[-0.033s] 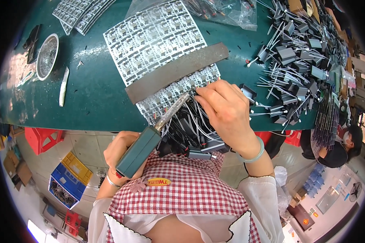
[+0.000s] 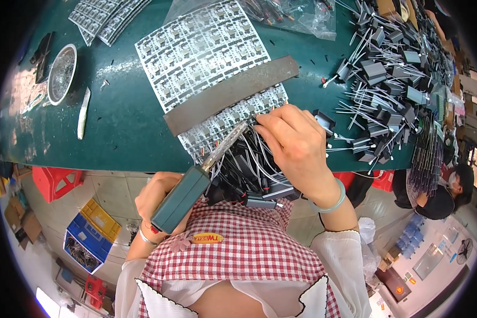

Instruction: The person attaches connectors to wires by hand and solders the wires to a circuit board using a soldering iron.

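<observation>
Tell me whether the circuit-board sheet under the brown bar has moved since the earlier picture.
No; the circuit-board sheet shows no visible shift in any direction against the green table.

The soldering iron [image 2: 197, 181] has a smooth plastic body [image 2: 179, 202] and rough, shiny metal barrel [image 2: 226, 145]; dull metal-looking bar [image 2: 230, 96], glossy table [image 2: 123, 127], woven cloth apron [image 2: 249, 259]

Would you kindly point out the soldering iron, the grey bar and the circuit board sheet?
Soldering iron [image 2: 180, 200]: head view, on its green handle.
Grey bar [image 2: 232, 94]: head view, middle of its top.
Circuit board sheet [image 2: 204, 46]: head view, uncovered upper part.
</observation>
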A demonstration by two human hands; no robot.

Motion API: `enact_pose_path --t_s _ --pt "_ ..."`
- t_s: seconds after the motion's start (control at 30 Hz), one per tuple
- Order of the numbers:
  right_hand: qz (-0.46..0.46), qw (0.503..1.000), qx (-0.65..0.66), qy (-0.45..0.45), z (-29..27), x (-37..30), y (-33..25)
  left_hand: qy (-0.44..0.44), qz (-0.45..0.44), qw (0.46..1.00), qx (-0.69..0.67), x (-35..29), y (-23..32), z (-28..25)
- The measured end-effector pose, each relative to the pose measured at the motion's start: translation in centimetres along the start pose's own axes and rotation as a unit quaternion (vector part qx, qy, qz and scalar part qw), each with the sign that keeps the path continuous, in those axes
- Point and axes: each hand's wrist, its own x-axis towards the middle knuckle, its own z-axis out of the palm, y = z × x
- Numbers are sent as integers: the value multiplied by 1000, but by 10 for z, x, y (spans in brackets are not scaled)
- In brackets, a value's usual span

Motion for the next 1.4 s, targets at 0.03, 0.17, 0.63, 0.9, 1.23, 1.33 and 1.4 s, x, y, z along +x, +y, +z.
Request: enact_pose_path --t_s 0.03,0.17,0.63,0.9,1.23,1.33,1.4 --pt "0 1000 0 0 0 0 0 0 0 1000 0 -1 0 -2" --pt "2 1000 0 0 0 0 -1 23 -13 1000 -3 -4 6 -8" --pt "8 1000 6 -1 0 -1 0 12 -6 1000 4 -2 -2 2" --pt "1 1000 9 2 2 -2 0 5 -13 1000 -12 -2 -2 2" --pt "-2 1000 11 4 1 4 -1 287 -163 942 -63 -59 -38 -58" --pt "-4 1000 -2 6 -2 3 -3 431 -27 902 21 -28 -30 -110" --pt "2 1000 -14 -3 1 1 -4 443 153 830 301 4 -17 -140"
